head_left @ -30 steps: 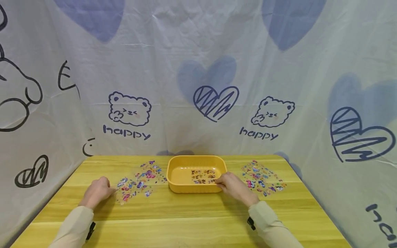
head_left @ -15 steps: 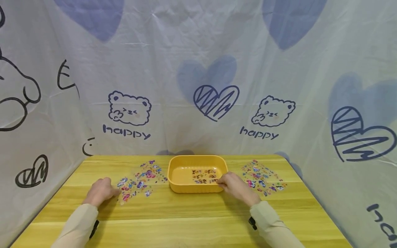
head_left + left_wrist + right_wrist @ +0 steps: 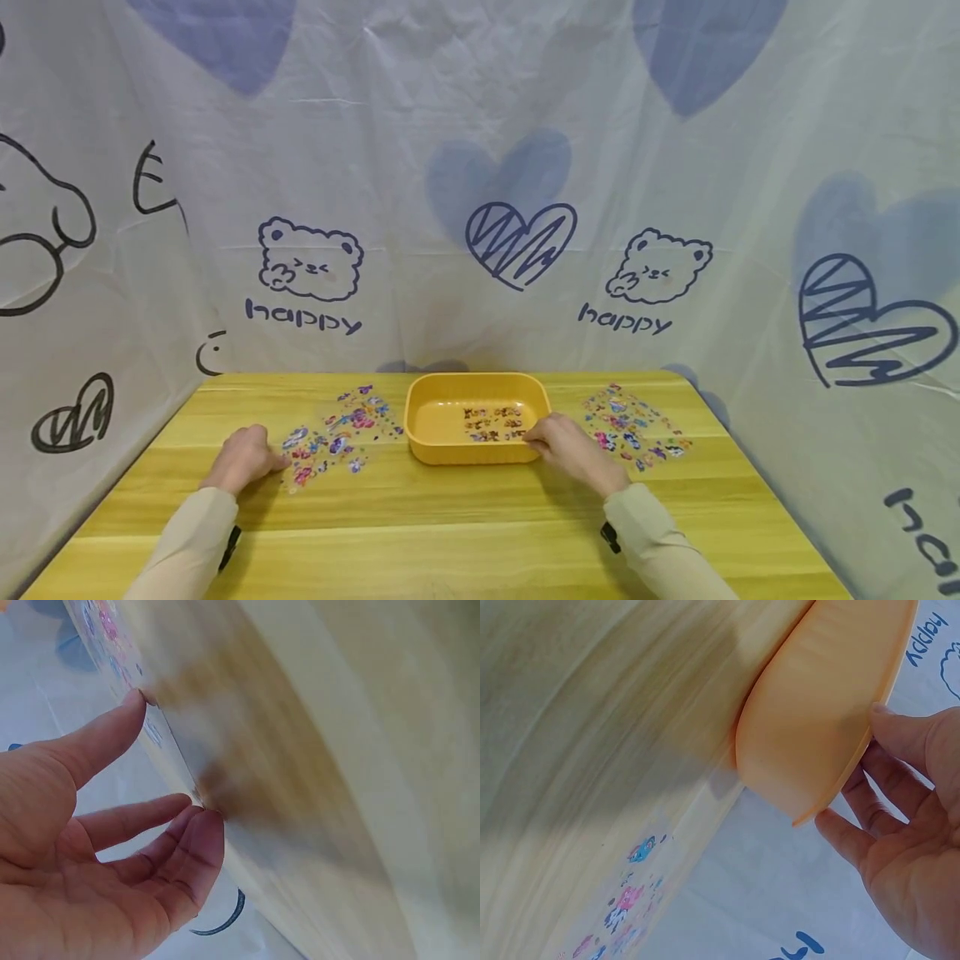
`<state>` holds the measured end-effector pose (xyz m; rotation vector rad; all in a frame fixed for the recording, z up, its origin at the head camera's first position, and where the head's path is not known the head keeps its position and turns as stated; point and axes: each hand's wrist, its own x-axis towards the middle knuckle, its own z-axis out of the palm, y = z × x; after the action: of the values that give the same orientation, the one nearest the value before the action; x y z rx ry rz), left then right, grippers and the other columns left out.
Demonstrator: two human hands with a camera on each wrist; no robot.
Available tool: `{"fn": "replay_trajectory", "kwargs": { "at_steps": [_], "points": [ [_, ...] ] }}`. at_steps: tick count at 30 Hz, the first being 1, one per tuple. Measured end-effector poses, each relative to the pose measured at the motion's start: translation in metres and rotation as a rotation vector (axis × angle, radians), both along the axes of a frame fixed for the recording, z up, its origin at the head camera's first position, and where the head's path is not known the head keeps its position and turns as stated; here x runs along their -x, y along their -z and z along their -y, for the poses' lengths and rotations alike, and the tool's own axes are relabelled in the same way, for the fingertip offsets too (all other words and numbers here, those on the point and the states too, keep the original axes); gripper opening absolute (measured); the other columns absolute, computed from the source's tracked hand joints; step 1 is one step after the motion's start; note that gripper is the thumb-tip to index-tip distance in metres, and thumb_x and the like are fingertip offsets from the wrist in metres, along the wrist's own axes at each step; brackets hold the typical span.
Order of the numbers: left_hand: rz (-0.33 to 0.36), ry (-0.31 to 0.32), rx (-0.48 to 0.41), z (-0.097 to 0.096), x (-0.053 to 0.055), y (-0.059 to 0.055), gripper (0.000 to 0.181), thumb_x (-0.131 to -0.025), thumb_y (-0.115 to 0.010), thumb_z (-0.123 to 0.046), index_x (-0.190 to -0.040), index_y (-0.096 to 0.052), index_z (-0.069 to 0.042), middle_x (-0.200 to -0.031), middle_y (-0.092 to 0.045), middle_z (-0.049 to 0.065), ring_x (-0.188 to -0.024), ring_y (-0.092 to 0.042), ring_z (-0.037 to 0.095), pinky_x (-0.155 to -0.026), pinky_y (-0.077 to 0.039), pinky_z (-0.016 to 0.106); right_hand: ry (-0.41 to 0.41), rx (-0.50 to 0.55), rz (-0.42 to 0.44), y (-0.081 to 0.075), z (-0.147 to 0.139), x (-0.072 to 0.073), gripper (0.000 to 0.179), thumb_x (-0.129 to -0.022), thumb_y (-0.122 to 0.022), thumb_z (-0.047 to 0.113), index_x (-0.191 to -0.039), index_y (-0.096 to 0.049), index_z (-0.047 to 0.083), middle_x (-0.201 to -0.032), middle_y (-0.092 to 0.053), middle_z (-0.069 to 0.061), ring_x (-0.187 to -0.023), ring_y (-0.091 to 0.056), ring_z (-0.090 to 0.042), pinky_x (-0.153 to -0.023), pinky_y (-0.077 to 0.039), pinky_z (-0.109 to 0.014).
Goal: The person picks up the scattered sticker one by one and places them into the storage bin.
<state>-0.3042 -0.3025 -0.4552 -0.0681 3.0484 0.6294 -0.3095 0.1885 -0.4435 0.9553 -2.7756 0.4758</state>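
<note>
A yellow plastic basin stands at the middle back of the table, with several small brown and purple figures on its floor. My right hand grips the basin's right front corner; the right wrist view shows the thumb on one side of the rim and fingers behind it. My left hand rests at the near left edge of a patch of colourful stickers. In the left wrist view its thumb and bent fingers stand apart, their tips touching the tabletop edge area.
A second patch of colourful stickers lies to the right of the basin, on what looks like a clear sheet. The wooden table meets a white cloth backdrop with printed hearts and bears behind and at both sides.
My left hand has moved slightly right, up to the edge of the left sticker patch. My right hand keeps its grip on the basin, which has barely shifted.
</note>
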Motion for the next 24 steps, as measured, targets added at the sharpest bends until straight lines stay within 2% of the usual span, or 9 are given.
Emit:
{"fn": "replay_trajectory", "kwargs": {
  "at_steps": [5,9,14,18,21,24],
  "points": [
    [0.002,0.016,0.007,-0.0001,0.0003,-0.0015,0.032,-0.083,-0.076,-0.015,-0.087,-0.054,0.008,-0.077,-0.051,0.014,-0.074,-0.045,0.027,-0.067,-0.041,0.039,0.011,0.014,0.013,-0.0012,0.0014,-0.0019,0.015,-0.091,-0.067,0.005,-0.103,-0.076,0.004,-0.096,-0.075,-0.005,-0.085,-0.065,-0.017,-0.081,-0.056,-0.034],
    [0.036,0.010,-0.013,-0.0015,0.0001,-0.0034,0.030,-0.084,-0.075,-0.013,-0.086,-0.052,0.005,-0.075,-0.049,0.013,-0.071,-0.045,0.026,-0.064,-0.039,0.035,0.021,0.020,0.021,-0.0014,0.0026,-0.0023,0.016,-0.091,-0.067,0.005,-0.104,-0.075,0.003,-0.097,-0.075,-0.007,-0.086,-0.067,-0.019,-0.081,-0.056,-0.035],
    [0.081,0.002,-0.074,0.0002,0.0014,-0.0021,0.027,-0.084,-0.075,-0.014,-0.082,-0.053,0.002,-0.074,-0.051,0.010,-0.068,-0.047,0.023,-0.059,-0.038,0.031,0.030,0.023,0.033,-0.0032,0.0034,-0.0018,0.016,-0.091,-0.067,0.004,-0.104,-0.075,0.002,-0.099,-0.075,-0.009,-0.087,-0.068,-0.022,-0.081,-0.057,-0.035],
    [0.105,-0.030,-0.130,0.0027,0.0022,-0.0008,0.025,-0.083,-0.075,-0.015,-0.078,-0.056,0.000,-0.069,-0.052,0.008,-0.063,-0.046,0.020,-0.055,-0.037,0.029,0.042,0.032,0.055,-0.0044,0.0042,-0.0017,0.016,-0.091,-0.067,0.004,-0.104,-0.075,0.002,-0.100,-0.075,-0.010,-0.088,-0.069,-0.021,-0.081,-0.058,-0.033],
    [0.106,-0.045,-0.158,0.0038,0.0018,-0.0006,0.020,-0.084,-0.071,-0.011,-0.074,-0.057,-0.001,-0.064,-0.054,0.006,-0.057,-0.047,0.017,-0.053,-0.038,0.028,0.044,0.041,0.069,-0.0044,0.0046,-0.0019,0.016,-0.091,-0.066,0.003,-0.104,-0.075,0.002,-0.102,-0.075,-0.010,-0.088,-0.070,-0.021,-0.078,-0.058,-0.030],
    [0.087,-0.030,-0.162,0.0057,0.0019,-0.0019,0.018,-0.083,-0.064,-0.006,-0.067,-0.057,-0.003,-0.057,-0.052,0.003,-0.053,-0.046,0.015,-0.052,-0.037,0.027,0.046,0.048,0.080,-0.0048,0.0048,-0.0022,0.016,-0.091,-0.066,0.003,-0.105,-0.075,0.002,-0.103,-0.075,-0.011,-0.089,-0.070,-0.021,-0.077,-0.058,-0.028]
  ]
}}
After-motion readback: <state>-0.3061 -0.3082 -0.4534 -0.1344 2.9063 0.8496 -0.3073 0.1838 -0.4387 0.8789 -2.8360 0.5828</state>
